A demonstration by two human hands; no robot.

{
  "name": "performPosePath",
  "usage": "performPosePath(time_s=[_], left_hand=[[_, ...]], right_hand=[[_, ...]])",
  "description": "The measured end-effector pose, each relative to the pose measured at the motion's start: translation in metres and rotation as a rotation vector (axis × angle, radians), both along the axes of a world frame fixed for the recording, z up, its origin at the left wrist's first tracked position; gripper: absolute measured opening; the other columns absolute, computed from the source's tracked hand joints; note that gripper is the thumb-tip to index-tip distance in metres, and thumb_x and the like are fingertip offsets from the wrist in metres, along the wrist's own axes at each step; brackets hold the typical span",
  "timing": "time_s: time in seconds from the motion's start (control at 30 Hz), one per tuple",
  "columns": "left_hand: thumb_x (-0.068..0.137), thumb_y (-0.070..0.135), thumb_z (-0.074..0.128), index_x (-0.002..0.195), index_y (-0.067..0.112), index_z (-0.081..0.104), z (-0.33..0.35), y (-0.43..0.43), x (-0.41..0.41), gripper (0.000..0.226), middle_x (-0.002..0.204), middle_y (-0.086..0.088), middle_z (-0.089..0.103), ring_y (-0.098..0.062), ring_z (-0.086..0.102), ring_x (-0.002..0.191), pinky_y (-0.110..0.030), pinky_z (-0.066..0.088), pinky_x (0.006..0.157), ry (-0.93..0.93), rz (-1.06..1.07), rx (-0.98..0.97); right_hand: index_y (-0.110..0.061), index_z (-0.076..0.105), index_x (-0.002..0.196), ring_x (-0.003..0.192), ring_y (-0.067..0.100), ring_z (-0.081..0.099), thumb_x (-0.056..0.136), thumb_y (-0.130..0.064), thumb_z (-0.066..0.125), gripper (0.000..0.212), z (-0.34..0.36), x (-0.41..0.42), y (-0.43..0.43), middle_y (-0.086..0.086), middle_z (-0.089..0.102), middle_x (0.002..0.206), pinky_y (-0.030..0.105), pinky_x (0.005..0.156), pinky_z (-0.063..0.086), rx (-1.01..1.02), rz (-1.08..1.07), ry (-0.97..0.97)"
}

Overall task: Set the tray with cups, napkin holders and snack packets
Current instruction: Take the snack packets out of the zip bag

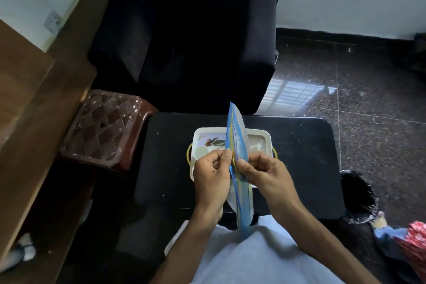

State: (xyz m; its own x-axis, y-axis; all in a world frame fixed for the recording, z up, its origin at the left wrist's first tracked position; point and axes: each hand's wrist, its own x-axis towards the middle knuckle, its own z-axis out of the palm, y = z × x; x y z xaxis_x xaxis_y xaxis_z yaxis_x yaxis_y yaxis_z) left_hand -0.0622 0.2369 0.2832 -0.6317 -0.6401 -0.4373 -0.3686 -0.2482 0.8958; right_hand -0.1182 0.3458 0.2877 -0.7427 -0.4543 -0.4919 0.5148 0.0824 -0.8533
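A clear zip bag (237, 136) with a blue and yellow seal strip stands edge-on above the white tray (265, 133). My left hand (213, 174) pinches one side of the bag's mouth and my right hand (262, 173) pinches the other side. The tray with yellow handles sits on a black table (299, 157). Inside the tray I see a printed snack packet (213, 142), a pale round cup or lid (201, 152) at its left, and a whitish item (255, 147) at its right. My hands and the bag hide the tray's near part.
A dark armchair (196, 41) stands behind the table. A brown stool (103, 127) with a clear patterned cover is at the left, beside wooden furniture (27, 99). Speckled floor (368, 76) lies to the right. A red and blue cloth (412, 240) is at the lower right.
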Motion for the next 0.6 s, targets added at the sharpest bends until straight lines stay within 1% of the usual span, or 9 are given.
performPosePath(time_s=[0.07,0.17,0.27,0.3,0.37,0.47,0.53,0.57,0.6], left_hand=[[0.102,0.016,0.060,0.081,0.014,0.077,0.000,0.024,-0.011,0.027,0.080,-0.011,0.079,-0.020,0.073,0.077,-0.052,0.061,0.081,-0.022,0.033,0.019],[0.102,0.016,0.060,0.080,0.016,0.078,-0.002,0.057,-0.028,0.028,0.083,-0.014,0.079,-0.024,0.074,0.079,-0.048,0.062,0.078,-0.037,0.099,0.055],[0.102,0.017,0.060,0.089,0.014,0.079,-0.003,0.083,-0.043,0.023,0.087,-0.008,0.081,-0.019,0.078,0.084,-0.031,0.064,0.072,-0.055,0.161,0.127],[0.102,0.017,0.060,0.094,0.012,0.079,-0.003,0.091,-0.048,0.022,0.088,-0.007,0.081,-0.018,0.079,0.085,-0.029,0.063,0.072,-0.065,0.175,0.151],[0.102,0.017,0.059,0.097,0.009,0.078,-0.004,0.103,-0.056,0.021,0.090,-0.008,0.081,-0.017,0.078,0.084,-0.031,0.064,0.074,-0.082,0.197,0.175],[0.103,0.015,0.057,0.092,0.007,0.075,-0.003,0.115,-0.069,0.023,0.085,-0.009,0.080,-0.018,0.076,0.080,-0.033,0.064,0.075,-0.092,0.273,0.246],[0.104,0.014,0.054,0.089,0.008,0.073,0.000,0.118,-0.075,0.025,0.079,-0.005,0.079,-0.015,0.075,0.074,-0.027,0.063,0.067,-0.071,0.350,0.352],[0.104,0.014,0.054,0.088,0.008,0.073,0.001,0.120,-0.077,0.026,0.077,-0.003,0.079,-0.013,0.075,0.072,-0.025,0.062,0.064,-0.058,0.355,0.380],[0.105,0.014,0.053,0.088,0.008,0.073,0.002,0.120,-0.079,0.026,0.076,-0.003,0.079,-0.011,0.075,0.071,-0.024,0.061,0.062,-0.044,0.345,0.398]], right_hand=[[-0.005,0.071,0.085,0.063,0.011,0.063,0.086,-0.012,0.073,0.007,-0.004,-0.014,0.022,0.006,0.068,0.071,0.022,0.068,0.054,-0.022,0.016,-0.035],[-0.005,0.071,0.086,0.063,0.011,0.063,0.087,-0.009,0.073,0.005,-0.011,-0.035,0.051,0.007,0.068,0.072,0.022,0.067,0.054,-0.033,0.035,-0.072],[-0.006,0.071,0.085,0.060,0.008,0.062,0.089,-0.008,0.070,0.005,-0.018,-0.053,0.073,0.003,0.068,0.069,0.017,0.063,0.052,-0.026,0.052,-0.116],[-0.008,0.070,0.084,0.061,0.007,0.062,0.091,-0.008,0.069,0.007,-0.020,-0.058,0.079,0.002,0.068,0.069,0.017,0.063,0.051,-0.018,0.059,-0.141],[-0.011,0.070,0.083,0.067,0.010,0.063,0.092,-0.009,0.066,0.010,-0.022,-0.066,0.088,0.004,0.068,0.073,0.020,0.066,0.053,-0.004,0.079,-0.183],[-0.009,0.066,0.083,0.074,0.017,0.061,0.095,-0.005,0.060,0.014,-0.023,-0.078,0.098,0.011,0.065,0.080,0.031,0.078,0.053,-0.063,0.040,-0.292],[-0.006,0.063,0.086,0.086,0.027,0.059,0.097,-0.001,0.055,0.014,-0.023,-0.087,0.104,0.018,0.061,0.089,0.043,0.096,0.048,-0.137,-0.020,-0.412],[-0.004,0.062,0.091,0.092,0.029,0.056,0.097,0.000,0.054,0.011,-0.022,-0.091,0.106,0.020,0.059,0.095,0.047,0.103,0.044,-0.165,-0.030,-0.444],[-0.002,0.062,0.096,0.094,0.029,0.055,0.097,-0.001,0.054,0.008,-0.021,-0.094,0.109,0.021,0.058,0.099,0.047,0.104,0.043,-0.187,-0.029,-0.453]])
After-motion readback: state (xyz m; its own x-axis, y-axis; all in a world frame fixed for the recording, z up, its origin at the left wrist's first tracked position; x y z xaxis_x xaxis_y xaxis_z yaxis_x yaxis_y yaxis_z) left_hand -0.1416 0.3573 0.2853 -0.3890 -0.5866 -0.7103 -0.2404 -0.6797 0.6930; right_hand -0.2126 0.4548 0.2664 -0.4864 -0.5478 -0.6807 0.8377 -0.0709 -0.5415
